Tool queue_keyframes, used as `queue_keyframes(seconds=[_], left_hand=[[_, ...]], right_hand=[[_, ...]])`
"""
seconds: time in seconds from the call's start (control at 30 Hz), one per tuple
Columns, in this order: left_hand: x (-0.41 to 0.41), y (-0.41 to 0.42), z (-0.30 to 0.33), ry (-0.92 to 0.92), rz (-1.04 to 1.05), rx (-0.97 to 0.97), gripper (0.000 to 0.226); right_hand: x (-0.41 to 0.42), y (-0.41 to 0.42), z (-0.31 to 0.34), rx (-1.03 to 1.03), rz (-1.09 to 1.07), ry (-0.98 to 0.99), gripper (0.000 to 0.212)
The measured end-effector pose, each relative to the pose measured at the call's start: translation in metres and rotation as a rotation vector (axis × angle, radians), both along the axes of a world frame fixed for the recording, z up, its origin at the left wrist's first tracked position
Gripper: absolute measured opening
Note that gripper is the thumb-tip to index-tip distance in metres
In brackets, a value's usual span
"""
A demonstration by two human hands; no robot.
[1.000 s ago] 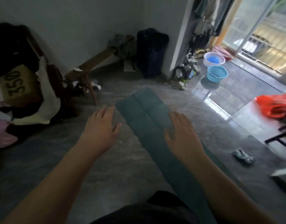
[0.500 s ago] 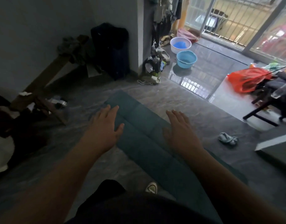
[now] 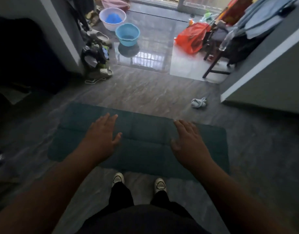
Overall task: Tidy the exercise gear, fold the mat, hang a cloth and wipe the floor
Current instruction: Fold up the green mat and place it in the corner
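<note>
Half a second ago the mat (image 3: 142, 141) ran away from the person at a slant; now it lies crosswise on the floor (image 3: 145, 92), its near long edge just ahead of two white shoes (image 3: 118, 179). The view has also swung right, so the wooden bench and clothes pile have left the frame. Both hands reach out over the mat as before: the left hand (image 3: 101, 137) and right hand (image 3: 187, 139) are palm down, fingers (image 3: 109, 119) straight and slightly spread, holding nothing; whether they touch the mat I cannot tell. One mat, folded lengthwise with creases showing; one crumpled cloth (image 3: 199, 102) on the floor beyond the mat's right end, well apart from it. Two basins stand near the doorway: a pale one (image 3: 112, 16) and a blue one (image 3: 127, 33), just beside each other. One orange bag (image 3: 191, 38) sits to their right. Bare floor lies between the mat's far edge and the basins; a grey wall (image 3: 263, 78) closes in on the right, shoes and clutter (image 3: 97, 59) on the left.
</note>
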State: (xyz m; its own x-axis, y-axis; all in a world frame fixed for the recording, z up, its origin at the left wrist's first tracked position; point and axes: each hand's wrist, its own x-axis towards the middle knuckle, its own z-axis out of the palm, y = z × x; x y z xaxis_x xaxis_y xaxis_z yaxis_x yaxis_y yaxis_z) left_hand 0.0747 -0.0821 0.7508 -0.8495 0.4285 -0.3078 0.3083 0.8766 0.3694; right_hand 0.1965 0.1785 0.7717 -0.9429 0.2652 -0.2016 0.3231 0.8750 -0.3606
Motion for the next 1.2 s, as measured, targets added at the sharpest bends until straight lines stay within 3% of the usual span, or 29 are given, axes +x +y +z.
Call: queue_keyframes(seconds=[0.2,0.4,0.57,0.83,1.03,1.2], left_hand=[[-0.048,0.018,-0.053,0.013,-0.206,-0.022,0.073],[-0.057,0.046,-0.154,-0.029,-0.288,-0.063,0.072],[-0.056,0.063,-0.291,-0.094,-0.307,-0.083,0.072],[-0.04,0.063,-0.572,-0.199,-0.453,-0.282,0.075],[-0.032,0.056,-0.728,-0.188,-0.737,-0.379,0.075],[-0.046,0.052,-0.813,-0.13,-0.987,-0.442,0.073]], right_hand=[[0.007,-0.009,-0.047,-0.045,-0.189,-0.049,0.063],[-0.006,0.002,-0.136,-0.12,-0.169,-0.096,0.062],[-0.031,0.022,-0.278,-0.161,-0.131,-0.155,0.063],[-0.039,0.035,-0.57,-0.183,0.004,-0.318,0.065],[-0.026,0.036,-0.742,-0.057,0.322,-0.474,0.076],[-0.012,0.036,-0.832,0.023,0.603,-0.568,0.078]])
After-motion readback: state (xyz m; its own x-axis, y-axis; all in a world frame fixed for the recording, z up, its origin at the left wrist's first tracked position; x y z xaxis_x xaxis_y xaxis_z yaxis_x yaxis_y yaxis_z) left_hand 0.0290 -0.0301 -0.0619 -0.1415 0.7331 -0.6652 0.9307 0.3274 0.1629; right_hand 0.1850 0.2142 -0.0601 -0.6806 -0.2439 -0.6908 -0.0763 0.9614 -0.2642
